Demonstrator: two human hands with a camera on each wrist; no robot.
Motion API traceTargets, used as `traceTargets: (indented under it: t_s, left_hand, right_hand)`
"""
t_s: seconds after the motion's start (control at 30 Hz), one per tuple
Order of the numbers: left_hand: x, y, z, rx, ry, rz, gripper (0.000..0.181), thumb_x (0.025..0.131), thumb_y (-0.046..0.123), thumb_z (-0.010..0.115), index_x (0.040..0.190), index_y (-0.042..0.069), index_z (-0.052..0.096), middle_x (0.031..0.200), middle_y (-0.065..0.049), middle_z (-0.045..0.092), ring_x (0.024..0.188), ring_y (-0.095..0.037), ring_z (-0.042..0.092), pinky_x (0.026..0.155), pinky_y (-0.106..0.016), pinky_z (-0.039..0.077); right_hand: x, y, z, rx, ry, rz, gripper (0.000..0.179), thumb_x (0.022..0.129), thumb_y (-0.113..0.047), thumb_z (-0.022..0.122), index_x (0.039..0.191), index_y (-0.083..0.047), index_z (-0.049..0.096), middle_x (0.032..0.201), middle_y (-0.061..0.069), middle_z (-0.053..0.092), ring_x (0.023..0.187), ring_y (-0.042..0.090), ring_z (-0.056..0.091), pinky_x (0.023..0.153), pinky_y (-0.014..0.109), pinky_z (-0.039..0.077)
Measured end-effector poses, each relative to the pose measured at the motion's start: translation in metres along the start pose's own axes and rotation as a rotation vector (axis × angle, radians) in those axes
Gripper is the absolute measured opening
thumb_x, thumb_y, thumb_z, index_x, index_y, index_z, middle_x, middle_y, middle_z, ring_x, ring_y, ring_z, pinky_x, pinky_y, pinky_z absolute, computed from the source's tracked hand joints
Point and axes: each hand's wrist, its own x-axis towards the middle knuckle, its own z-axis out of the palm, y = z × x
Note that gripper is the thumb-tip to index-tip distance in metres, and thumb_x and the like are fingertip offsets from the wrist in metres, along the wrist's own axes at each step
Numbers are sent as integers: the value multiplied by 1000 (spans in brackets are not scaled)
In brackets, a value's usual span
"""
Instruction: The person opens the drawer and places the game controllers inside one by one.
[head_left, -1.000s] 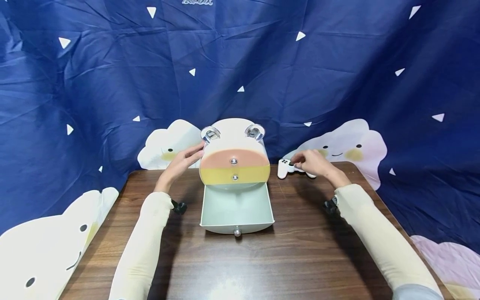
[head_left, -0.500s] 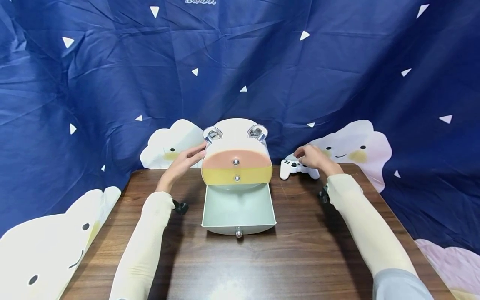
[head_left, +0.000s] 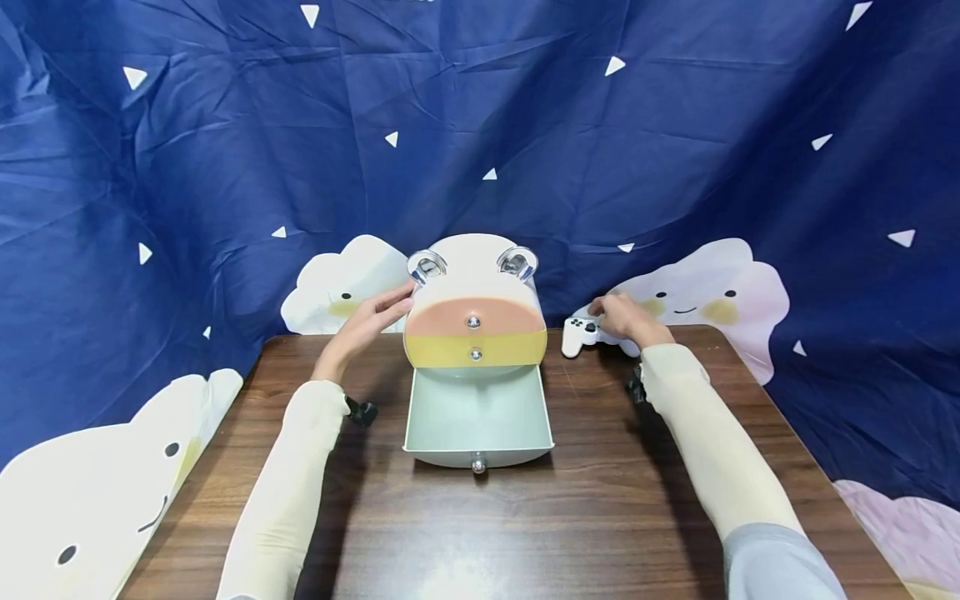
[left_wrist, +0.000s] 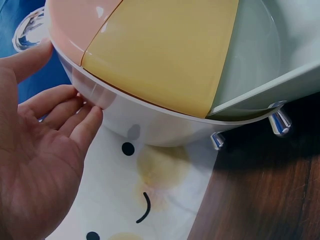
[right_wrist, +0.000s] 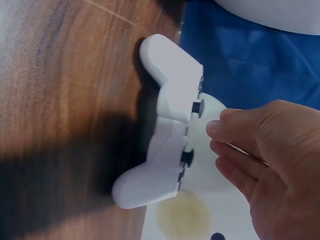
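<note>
A frog-faced, three-drawer cabinet (head_left: 474, 337) stands on the bench (head_left: 600, 500), its mint bottom drawer (head_left: 478, 412) jutting toward six o'clock. The left grip (head_left: 367, 321) touches the cabinet's nine-o'clock side; at three, the right grip (head_left: 626, 318) is at a white game controller (head_left: 576, 336).

narrow gap between cabinet (head_left: 476, 307) and white controller (head_left: 576, 337), pulled-out drawer (head_left: 478, 408) jutting forward

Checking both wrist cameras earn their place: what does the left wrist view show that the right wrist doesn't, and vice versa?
Left wrist only: the left hand touching the cabinet; its peach drawer front, yellow drawer front and pulled-out green drawer.

Right wrist only: the right hand beside a white controller with black thumbsticks.

Both: the wooden table, the cloud-print blue backdrop, and the cabinet, just a white edge of it in the right wrist view.
</note>
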Motion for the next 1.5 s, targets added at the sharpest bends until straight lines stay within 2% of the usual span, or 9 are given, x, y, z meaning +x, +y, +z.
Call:
traceTargets:
  t_s: [0.3, 0.53, 0.7, 0.77, 0.83, 0.9, 0.97, 1.17, 1.5]
  left_hand:
    - [-1, 1, 2, -12, 8, 31, 60, 108, 44, 62, 162, 20, 49, 168, 1, 46, 160, -19, 36, 133, -44, 29]
    - [-1, 1, 1, -4, 5, 26, 60, 108, 45, 61, 162, 21, 48, 168, 2, 46, 160, -18, 36, 133, -44, 29]
    - [0, 0, 1, -1, 4, 27, 60, 108, 46, 61, 162, 22, 49, 168, 2, 45, 161, -19, 34, 133, -45, 28]
    - [0, 0, 1, -2, 0, 24, 60, 108, 46, 61, 162, 22, 48, 169, 3, 45, 161, -18, 34, 133, -45, 28]
    - [-1, 0, 1, 1, 0, 20, 61, 108, 46, 61, 162, 22, 48, 168, 3, 45, 160, -18, 34, 133, -44, 28]
    - [-2, 1, 2, -1, -1, 19, 61, 108, 45, 61, 162, 22, 48, 169, 3, 45, 160, -17, 34, 133, -43, 28]
    - [-2, 3, 2, 1, -1, 18, 60, 108, 44, 61, 162, 21, 47, 169, 3, 44, 161, -18, 34, 133, -43, 28]
    - [-3, 4, 1, 10, -1, 9, 60, 109, 42, 60, 163, 22, 45, 171, 2, 41, 162, -20, 31, 134, -46, 25]
    - [-3, 2, 2, 19, 11, 18, 62, 107, 50, 61, 162, 24, 49, 168, 4, 45, 161, -18, 33, 133, -45, 28]
  right_hand:
    - [2, 3, 16, -66, -16, 17, 47, 82, 3, 65, 129, 6, 68, 128, 28, 71, 120, 46, 66, 105, 55, 55]
    - [24, 39, 49, -123, -16, -7, 43, 80, -2, 62, 121, -5, 70, 113, 16, 72, 97, 31, 64, 89, 56, 54]
    - [37, 58, 62, -154, -34, 3, 42, 80, -5, 69, 122, -9, 73, 120, 19, 71, 111, 41, 67, 98, 57, 56]
    - [40, 66, 68, -148, -41, 6, 39, 77, -6, 72, 116, -11, 74, 117, 20, 69, 108, 42, 65, 94, 53, 57]
    - [40, 69, 70, -155, -37, 0, 29, 73, -8, 74, 101, -15, 73, 107, 14, 68, 98, 35, 63, 85, 50, 55]
    - [38, 67, 68, -166, -50, -19, 22, 70, -8, 74, 89, -18, 69, 95, 8, 64, 89, 29, 57, 77, 47, 50]
    - [28, 52, 55, -160, -76, -51, 20, 69, -7, 76, 84, -17, 66, 87, 6, 62, 82, 27, 55, 73, 45, 48]
    - [-3, 5, 19, -84, -168, -24, 39, 68, -2, 82, 106, -6, 76, 96, 11, 71, 88, 28, 59, 81, 43, 53]
    - [-12, -3, 15, -63, -203, -1, 58, 72, -4, 87, 129, 1, 74, 124, 20, 75, 105, 29, 64, 99, 47, 56]
